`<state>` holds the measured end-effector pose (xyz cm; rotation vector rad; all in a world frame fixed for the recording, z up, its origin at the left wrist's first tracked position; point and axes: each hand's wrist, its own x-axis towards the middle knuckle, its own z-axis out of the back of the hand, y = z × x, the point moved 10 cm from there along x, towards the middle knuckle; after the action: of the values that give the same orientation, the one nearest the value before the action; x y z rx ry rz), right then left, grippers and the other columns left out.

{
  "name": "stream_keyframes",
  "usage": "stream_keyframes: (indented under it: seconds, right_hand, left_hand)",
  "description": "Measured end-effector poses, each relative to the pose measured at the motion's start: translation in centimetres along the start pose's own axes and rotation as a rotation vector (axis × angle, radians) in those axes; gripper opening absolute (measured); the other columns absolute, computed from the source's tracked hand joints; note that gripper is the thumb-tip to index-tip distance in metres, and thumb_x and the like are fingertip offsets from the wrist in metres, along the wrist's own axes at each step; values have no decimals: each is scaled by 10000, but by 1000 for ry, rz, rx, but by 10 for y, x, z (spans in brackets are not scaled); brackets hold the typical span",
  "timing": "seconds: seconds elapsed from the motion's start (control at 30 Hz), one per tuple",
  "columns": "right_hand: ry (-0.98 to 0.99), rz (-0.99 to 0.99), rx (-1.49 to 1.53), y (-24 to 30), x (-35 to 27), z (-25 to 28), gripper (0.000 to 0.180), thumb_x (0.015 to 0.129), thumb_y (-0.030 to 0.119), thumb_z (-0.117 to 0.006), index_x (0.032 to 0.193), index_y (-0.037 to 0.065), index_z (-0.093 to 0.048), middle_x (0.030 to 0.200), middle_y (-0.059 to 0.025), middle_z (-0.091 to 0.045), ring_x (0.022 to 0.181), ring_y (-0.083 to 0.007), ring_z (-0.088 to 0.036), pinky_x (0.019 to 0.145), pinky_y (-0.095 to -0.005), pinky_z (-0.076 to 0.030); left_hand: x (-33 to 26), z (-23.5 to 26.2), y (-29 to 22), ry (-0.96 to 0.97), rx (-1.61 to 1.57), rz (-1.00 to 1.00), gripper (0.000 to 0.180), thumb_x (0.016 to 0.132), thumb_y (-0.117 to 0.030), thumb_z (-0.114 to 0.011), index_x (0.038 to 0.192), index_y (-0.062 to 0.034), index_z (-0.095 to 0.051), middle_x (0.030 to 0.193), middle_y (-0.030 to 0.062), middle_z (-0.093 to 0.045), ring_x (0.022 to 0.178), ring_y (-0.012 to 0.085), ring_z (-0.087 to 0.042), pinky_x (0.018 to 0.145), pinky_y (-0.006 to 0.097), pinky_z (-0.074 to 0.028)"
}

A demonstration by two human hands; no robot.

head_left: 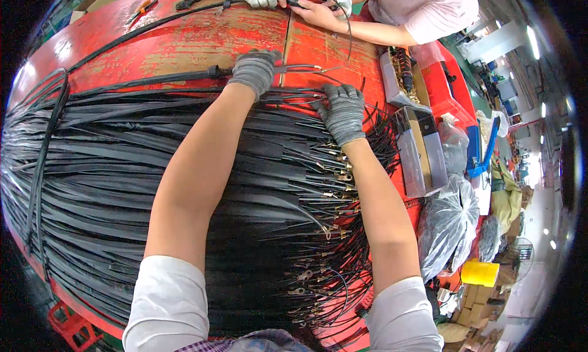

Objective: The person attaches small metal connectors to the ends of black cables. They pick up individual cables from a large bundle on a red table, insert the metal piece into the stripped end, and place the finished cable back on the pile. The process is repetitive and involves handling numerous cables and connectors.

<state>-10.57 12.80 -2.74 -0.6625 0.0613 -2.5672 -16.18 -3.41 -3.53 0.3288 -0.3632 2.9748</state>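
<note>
My left hand (254, 71), in a grey knitted glove, is closed round a thick black cable (162, 78) at the far side of a big bundle. A black collar sits on this cable just left of the glove, and thin wires (302, 68) stick out to its right. My right hand (345, 113), gloved alike, is closed at the wire ends of the bundle, its fingertips curled on a thin wire (303, 96). Under both forearms lies the black cable bundle (141, 162), its right ends fanning into wires with metal ring lugs (326, 232).
Across the worn red table (184, 43), a co-worker's hands (318, 12) hold another cable. Pliers (144, 10) lie at the far left. To the right stand clear plastic bins (422, 156), a red bin (450, 89), a blue box (481, 147) and plastic bags (450, 223).
</note>
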Motion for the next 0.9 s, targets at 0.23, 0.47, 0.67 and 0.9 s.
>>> stream_keyframes:
  seconds: [0.23,0.47,0.67,0.9]
  right_hand:
    - [-57,114,-141,12,1,-2,287,702,413,-608,830,157,-627,788,-16,-597,886,-224,-522,831,-427,-356]
    - [-108,114,-165,10,4,16,218,711,349,-590,832,170,-615,782,-16,-597,855,-211,-536,856,-447,-350]
    - [-140,99,-150,9,8,29,191,707,349,-599,744,162,-596,719,-14,-586,782,-214,-534,784,-442,-376]
    - [-134,162,-142,10,20,50,180,709,330,-612,739,152,-616,670,-20,-564,752,-233,-533,685,-399,-388]
  left_hand:
    - [10,-10,-10,118,-167,-108,291,763,-249,-589,1032,-139,-582,981,131,-603,950,305,-554,833,389,-434]
    - [-31,-23,-67,409,-133,-442,308,753,-296,-598,1007,-121,-594,923,143,-613,864,321,-572,790,395,-442]
    - [-24,-26,-67,319,-73,-428,263,835,-311,-481,971,-117,-595,918,129,-622,851,308,-593,758,412,-457]
    - [-27,-7,-76,61,-146,-532,318,910,-290,-323,1066,-102,-527,990,120,-604,897,293,-587,764,415,-460]
